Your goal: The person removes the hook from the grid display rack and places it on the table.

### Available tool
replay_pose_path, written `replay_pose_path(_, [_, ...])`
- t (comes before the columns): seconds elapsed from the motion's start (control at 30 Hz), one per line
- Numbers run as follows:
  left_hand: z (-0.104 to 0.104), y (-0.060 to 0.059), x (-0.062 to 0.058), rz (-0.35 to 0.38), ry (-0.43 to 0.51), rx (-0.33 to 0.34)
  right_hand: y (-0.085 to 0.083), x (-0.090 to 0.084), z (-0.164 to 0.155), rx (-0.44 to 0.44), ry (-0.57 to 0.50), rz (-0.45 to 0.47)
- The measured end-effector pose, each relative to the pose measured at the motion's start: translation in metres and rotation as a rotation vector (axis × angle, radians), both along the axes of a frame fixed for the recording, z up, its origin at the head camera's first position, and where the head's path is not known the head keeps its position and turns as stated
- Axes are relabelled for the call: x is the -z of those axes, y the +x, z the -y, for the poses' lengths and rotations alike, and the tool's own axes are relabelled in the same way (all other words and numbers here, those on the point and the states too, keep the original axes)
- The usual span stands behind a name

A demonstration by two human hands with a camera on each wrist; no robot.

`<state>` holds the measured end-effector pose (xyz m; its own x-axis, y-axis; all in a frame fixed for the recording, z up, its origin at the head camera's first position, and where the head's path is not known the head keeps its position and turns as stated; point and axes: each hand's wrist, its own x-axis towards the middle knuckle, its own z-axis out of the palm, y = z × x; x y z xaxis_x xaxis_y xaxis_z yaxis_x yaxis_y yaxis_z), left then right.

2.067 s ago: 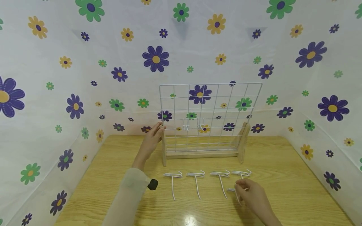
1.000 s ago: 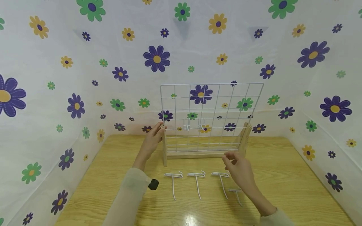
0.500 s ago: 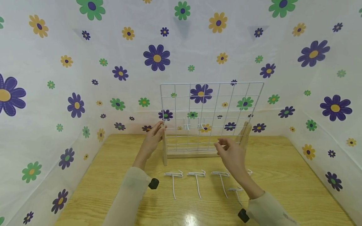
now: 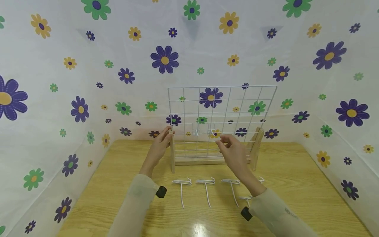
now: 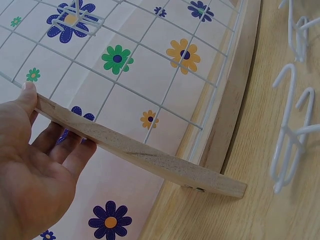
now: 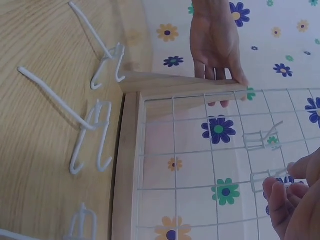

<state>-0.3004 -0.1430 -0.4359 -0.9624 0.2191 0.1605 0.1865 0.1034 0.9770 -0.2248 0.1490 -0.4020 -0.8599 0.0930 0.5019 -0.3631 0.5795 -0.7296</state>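
A small white wire hook [image 6: 261,180] sits pinched at the fingertips of the right hand [image 4: 234,154], just right of centre in the head view; the grip is closed narrowly on it, thumb and fingers curled together, and the hook's bracket end is held right against the white wire grid panel [image 4: 222,108], whether already caught on a wire I cannot tell; in the right wrist view a second white hook [image 6: 260,139] hangs on the grid just above it, so the held one seems to be lined up beside its neighbour.

The left hand [image 4: 160,146] rests at the left side of the panel, its fingers fairly straight and laid along the slanted wooden side post [image 5: 135,150] with the thumb on the top end; its grip is loose and open rather than wrapped, and it looks placed there to steady the stand against the other hand's push.

The panel stands upright in a pale wooden base [image 4: 196,160] at the centre of the frame; in the lower middle, on the light wooden bench [image 4: 118,184], lie three more long white hooks [image 4: 206,189] in a row, stems toward the camera, with others partly hidden behind the right sleeve [image 4: 275,214]; white cloth printed with flowers [image 4: 74,82] walls the scene on three sides.
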Motion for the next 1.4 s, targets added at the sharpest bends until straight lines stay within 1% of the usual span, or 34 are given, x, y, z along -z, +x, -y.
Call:
replay_pose_path(0.17, [0.0,0.0,0.001,-0.016,-0.013,-0.011,-0.008,-0.003,0.008,-0.012,0.004,-0.035])
replay_pose_path(0.53, [0.0,0.001,0.0,-0.017,-0.021,-0.014,-0.022,-0.008,0.017,-0.031,0.014,-0.123])
replay_pose_path(0.57, [-0.001,0.003,-0.004,-0.01,-0.018,-0.01,-0.022,-0.008,0.017,-0.034,0.016,-0.126])
replay_pose_path(0.6, [-0.001,0.003,-0.004,-0.007,-0.015,-0.008,-0.023,-0.009,0.018,-0.037,0.017,-0.132])
replay_pose_path(0.77, [-0.001,0.002,-0.004,-0.005,-0.003,0.001,-0.027,-0.01,0.018,-0.031,0.023,-0.136])
replay_pose_path(0.8, [0.0,0.0,0.0,-0.013,-0.004,-0.001,-0.028,-0.01,0.018,-0.03,0.024,-0.138])
replay_pose_path(0.9, [0.0,-0.001,0.001,-0.023,-0.009,-0.005,-0.029,-0.013,0.018,-0.032,0.018,-0.146])
replay_pose_path(1.07, [0.0,-0.002,0.002,-0.022,-0.007,-0.016,-0.03,-0.019,0.017,-0.043,0.006,-0.192])
replay_pose_path(1.4, [-0.001,-0.001,0.001,-0.013,0.0,-0.02,-0.032,-0.03,0.01,-0.067,-0.058,-0.248])
